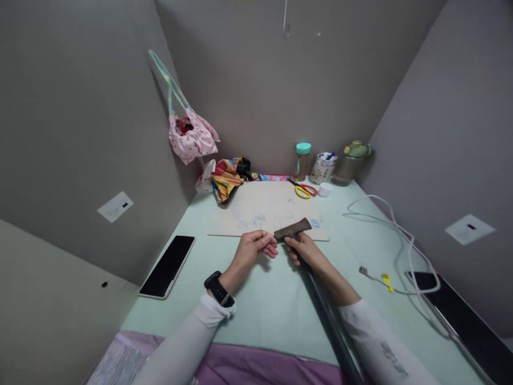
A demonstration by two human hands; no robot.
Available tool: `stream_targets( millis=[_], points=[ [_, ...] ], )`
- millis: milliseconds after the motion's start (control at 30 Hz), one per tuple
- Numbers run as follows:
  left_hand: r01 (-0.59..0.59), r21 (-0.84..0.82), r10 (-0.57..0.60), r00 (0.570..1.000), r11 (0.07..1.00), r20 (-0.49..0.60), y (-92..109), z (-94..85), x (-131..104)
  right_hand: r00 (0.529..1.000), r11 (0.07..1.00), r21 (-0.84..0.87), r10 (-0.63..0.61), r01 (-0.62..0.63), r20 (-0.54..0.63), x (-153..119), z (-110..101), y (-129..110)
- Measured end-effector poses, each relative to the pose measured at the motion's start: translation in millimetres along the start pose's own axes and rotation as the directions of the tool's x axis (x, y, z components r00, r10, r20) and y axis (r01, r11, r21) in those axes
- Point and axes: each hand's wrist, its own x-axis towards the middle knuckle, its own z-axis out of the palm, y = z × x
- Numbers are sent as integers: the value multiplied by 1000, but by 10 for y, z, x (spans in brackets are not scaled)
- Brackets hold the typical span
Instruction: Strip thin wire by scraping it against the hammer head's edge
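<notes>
Grey walls (248,80) enclose a pale green table (268,305). Leftmost lies a phone (168,267). Next, the left hand (255,246) half curls beside the axe-like tool (294,229); whether it touches or pinches anything, I cannot tell. The right hand (306,251) grips the tool near its head, above the table. The step seems to be steadying it; moving it calls for firm support.
</notes>
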Motion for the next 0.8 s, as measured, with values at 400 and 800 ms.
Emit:
stream_targets(
  millis=[400, 800],
  points=[
    [75, -140, -75, 997, 987, 7, 122, 88, -253, 967, 656, -754, -165, -37, -192, -332, 44, -300],
    [144, -40, -143, 989, 989, 32, -21, 133, -130, 947, 502, -864, -301, 53, -116, -321, 86, -296]
  ],
)
